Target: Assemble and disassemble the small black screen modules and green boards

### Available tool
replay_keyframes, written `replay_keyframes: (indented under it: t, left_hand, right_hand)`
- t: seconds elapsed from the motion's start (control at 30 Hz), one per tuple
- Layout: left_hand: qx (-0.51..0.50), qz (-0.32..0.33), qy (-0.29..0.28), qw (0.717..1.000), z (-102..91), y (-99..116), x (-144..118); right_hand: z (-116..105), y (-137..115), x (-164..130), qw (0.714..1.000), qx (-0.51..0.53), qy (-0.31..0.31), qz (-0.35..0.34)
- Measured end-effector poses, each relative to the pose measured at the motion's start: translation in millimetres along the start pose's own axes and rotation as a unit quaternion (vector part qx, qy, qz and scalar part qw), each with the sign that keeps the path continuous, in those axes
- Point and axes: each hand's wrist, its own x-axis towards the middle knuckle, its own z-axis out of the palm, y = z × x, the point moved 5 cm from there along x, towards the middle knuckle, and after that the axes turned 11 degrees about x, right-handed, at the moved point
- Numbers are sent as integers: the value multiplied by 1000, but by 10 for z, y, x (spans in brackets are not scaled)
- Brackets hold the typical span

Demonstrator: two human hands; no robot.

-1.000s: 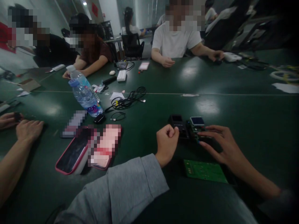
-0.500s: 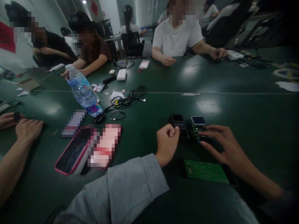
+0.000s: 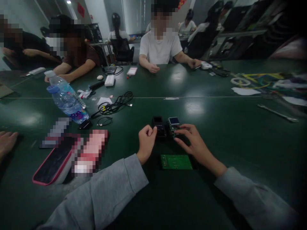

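My left hand (image 3: 146,140) is curled into a fist beside a black handheld device (image 3: 158,123) with a small dark screen. Whatever the fist may hold is hidden. To the right of that device is a small circuit board with a white-framed screen (image 3: 174,120). The thumb and fingertips of my right hand (image 3: 190,139) grip the board's right side. Nearer to me, a larger green circuit board (image 3: 176,162) lies flat on the table, just below both hands.
Left of me lie a red-edged phone (image 3: 56,161), other phones, two water bottles (image 3: 68,103) and a coiled black cable (image 3: 115,105). A wrench-like metal tool (image 3: 278,113) and tangled wires are at the right. Several people sit around the table; another person's hand (image 3: 8,142) rests at far left.
The view has swung to the right, so everything appears further left and more of my right sleeve shows. My hands keep nearly the same place beside the device and the small board.
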Motion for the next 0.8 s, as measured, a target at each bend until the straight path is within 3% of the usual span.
replay_keyframes:
  t: [0.5,0.8]
  left_hand:
    - [33,18,40,998,-62,3,24]
    - [41,17,26,999,-23,43,13]
  right_hand:
    - [-32,-119,9,1000,7,3,13]
    - [4,-52,1,1000,1,9,0]
